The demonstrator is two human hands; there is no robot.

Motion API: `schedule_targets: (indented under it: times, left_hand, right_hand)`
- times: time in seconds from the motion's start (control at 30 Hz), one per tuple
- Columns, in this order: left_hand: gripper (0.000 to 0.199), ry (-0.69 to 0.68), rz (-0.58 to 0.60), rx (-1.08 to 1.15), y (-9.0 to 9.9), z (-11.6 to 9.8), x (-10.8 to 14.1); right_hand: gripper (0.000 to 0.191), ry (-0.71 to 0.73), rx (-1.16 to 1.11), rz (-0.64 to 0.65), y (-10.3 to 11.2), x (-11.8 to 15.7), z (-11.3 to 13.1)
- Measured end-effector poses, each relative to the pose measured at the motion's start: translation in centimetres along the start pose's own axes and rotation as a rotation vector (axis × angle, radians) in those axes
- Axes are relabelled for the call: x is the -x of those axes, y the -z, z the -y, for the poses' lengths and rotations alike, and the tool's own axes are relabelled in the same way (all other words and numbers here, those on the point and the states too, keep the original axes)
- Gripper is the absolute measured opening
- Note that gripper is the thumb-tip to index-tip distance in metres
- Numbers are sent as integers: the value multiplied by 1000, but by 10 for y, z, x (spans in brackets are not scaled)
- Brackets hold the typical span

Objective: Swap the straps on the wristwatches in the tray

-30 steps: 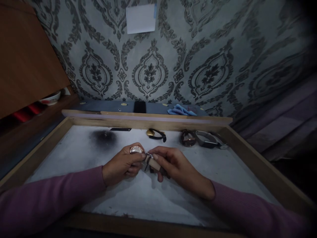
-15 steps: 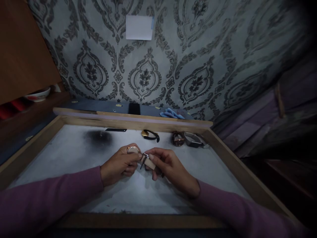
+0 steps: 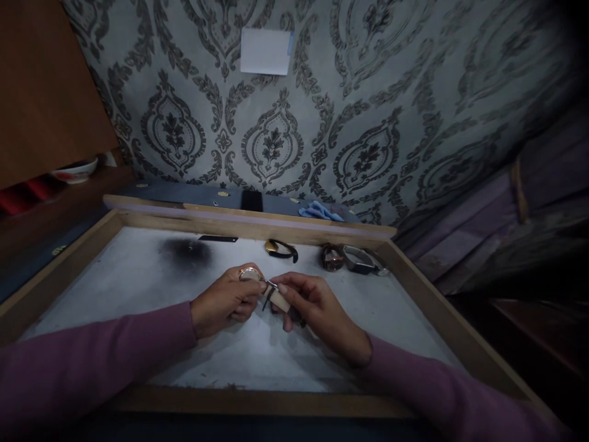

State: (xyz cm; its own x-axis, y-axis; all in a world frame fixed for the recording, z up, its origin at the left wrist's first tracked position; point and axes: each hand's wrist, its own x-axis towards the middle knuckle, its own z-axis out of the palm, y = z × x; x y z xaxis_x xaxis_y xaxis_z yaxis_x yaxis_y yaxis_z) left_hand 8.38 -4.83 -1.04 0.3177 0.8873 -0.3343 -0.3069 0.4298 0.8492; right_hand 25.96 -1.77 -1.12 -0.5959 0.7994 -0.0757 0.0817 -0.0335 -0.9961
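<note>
Over the middle of a wood-rimmed tray, my left hand (image 3: 230, 298) grips a wristwatch (image 3: 250, 274) by its round case, which has a shiny rose-gold rim. Close against it on the right, my right hand (image 3: 313, 307) is closed on the watch strap (image 3: 280, 301), whose pale beige inner face shows. A small silvery piece, perhaps the buckle, sits at the right thumb and fingertips; its exact kind is too small to tell. A thin dark strip hangs across the strap. Fingers hide part of the strap.
Along the tray's back lie a black flat strip (image 3: 218, 239), a gold watch with black strap (image 3: 281, 250), a brown bracelet-like watch (image 3: 332, 257) and a grey-banded watch (image 3: 359, 259). Behind the wooden rim (image 3: 248, 221) are a dark phone-like object (image 3: 252, 200) and a blue cloth (image 3: 321, 210).
The view has shifted slightly. Both hands keep their hold on the watch and strap, with only a slight change in the left hand's place.
</note>
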Motion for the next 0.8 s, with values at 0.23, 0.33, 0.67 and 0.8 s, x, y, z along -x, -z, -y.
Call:
schedule_targets:
  times: [0.23,0.33,0.67,0.8]
  left_hand:
    - [19,5,-5,1,1,-1,0]
    - [20,8,-2,-5,1,0,0]
    - [22,16,-2,-15,3,1,-1]
    - [22,21,-8,-16,2,0,0]
  right_hand:
    - [30,26,12,8,0,0,-1]
    - [31,26,33,1,0,0,0]
    - [30,54,81,1,0,0,-1]
    - [30,56,82,11,0,0,0]
